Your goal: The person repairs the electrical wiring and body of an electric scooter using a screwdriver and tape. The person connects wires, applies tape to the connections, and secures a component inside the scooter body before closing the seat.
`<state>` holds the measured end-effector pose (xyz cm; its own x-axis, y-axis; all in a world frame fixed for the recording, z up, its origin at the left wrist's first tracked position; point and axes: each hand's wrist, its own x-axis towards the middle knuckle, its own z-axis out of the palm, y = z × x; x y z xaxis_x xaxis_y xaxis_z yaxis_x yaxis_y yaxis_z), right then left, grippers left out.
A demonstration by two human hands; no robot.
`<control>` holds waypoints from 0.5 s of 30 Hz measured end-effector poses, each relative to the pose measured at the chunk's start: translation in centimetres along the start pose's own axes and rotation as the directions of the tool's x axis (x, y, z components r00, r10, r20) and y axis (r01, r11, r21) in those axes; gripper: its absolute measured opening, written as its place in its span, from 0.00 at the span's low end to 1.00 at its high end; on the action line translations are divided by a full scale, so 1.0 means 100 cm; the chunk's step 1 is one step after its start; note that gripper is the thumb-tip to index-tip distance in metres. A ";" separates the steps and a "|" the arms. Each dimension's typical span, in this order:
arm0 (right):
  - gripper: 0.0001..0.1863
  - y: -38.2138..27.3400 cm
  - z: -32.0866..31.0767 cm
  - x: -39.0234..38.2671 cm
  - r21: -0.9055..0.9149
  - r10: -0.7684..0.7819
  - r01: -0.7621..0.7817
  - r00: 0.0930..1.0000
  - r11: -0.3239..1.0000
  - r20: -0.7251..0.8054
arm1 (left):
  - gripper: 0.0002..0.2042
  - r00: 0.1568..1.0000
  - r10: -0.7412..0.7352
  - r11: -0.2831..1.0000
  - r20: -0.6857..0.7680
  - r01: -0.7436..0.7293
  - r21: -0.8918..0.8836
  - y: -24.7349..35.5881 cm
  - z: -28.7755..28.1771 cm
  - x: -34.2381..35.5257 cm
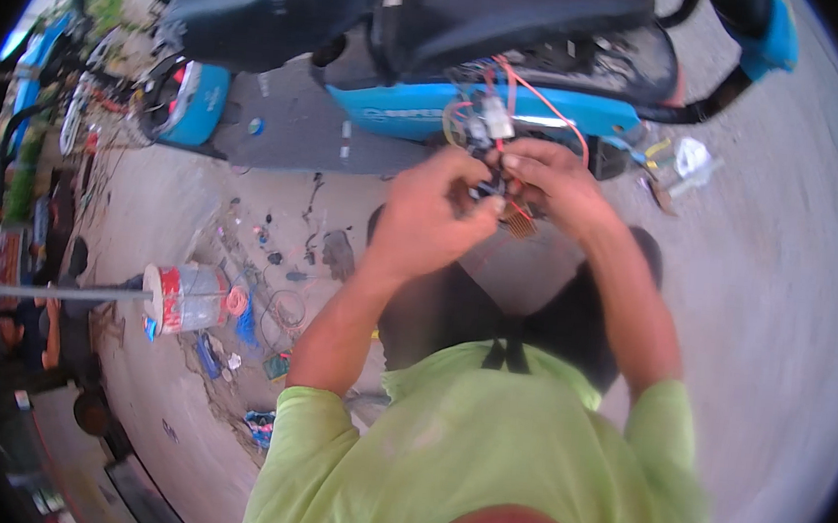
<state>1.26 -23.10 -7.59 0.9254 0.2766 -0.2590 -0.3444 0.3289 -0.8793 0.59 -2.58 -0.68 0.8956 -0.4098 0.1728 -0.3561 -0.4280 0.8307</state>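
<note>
Both hands meet in front of a blue electric scooter (393, 106), at a bundle of wires coming from under its raised black seat (520, 21). My left hand (434, 206) is closed, thumb and fingers pinching dark wires (486, 190). Close beside it my right hand (556, 181) is closed too, its fingertips on the same wires near a red one. A white plug connector (498, 117) sits just above the fingers. From the bundle a long orange-red wire (559, 111) loops to the right. Below my fingers hangs a brown ribbed part (520, 223). The exact contact points are blurred.
To the left stands a red-and-white bucket (186, 299) with a long rod across it. Several small parts, cables and tools lie on the ground around it. A white scrap (691, 158) and a hammer-like tool (661, 195) lie at right. Another person (34, 328) is at far left.
</note>
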 end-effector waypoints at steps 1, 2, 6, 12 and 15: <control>0.14 -0.003 0.004 -0.001 -0.019 -0.018 0.017 1.000 1.000 -0.010 | 0.12 0.999 -0.020 1.000 0.026 0.020 -0.007 0.001 -0.001 0.001; 0.14 -0.004 0.001 -0.001 -0.036 0.002 -0.002 1.000 0.999 -0.009 | 0.13 0.998 -0.013 0.997 0.059 0.008 0.074 0.002 -0.005 0.003; 0.12 0.002 -0.009 0.006 0.006 -0.004 0.004 1.000 1.000 0.010 | 0.16 0.999 0.018 0.983 0.033 -0.024 0.183 0.003 -0.013 0.013; 0.10 -0.008 0.001 0.006 -0.079 0.005 -0.007 1.000 0.997 -0.015 | 0.20 0.947 -0.296 0.940 0.126 0.266 0.214 0.015 -0.021 0.017; 0.09 -0.007 -0.004 0.006 -0.160 -0.028 0.019 0.998 0.987 -0.055 | 0.18 0.955 -0.233 0.933 0.182 0.167 0.319 -0.012 -0.012 0.025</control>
<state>2.16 -23.51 -7.24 0.9421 0.2168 -0.2559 -0.2971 0.1854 -0.9367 3.58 -2.06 -0.62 0.8902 -0.4382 -0.1248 -0.2679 -0.7249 0.6346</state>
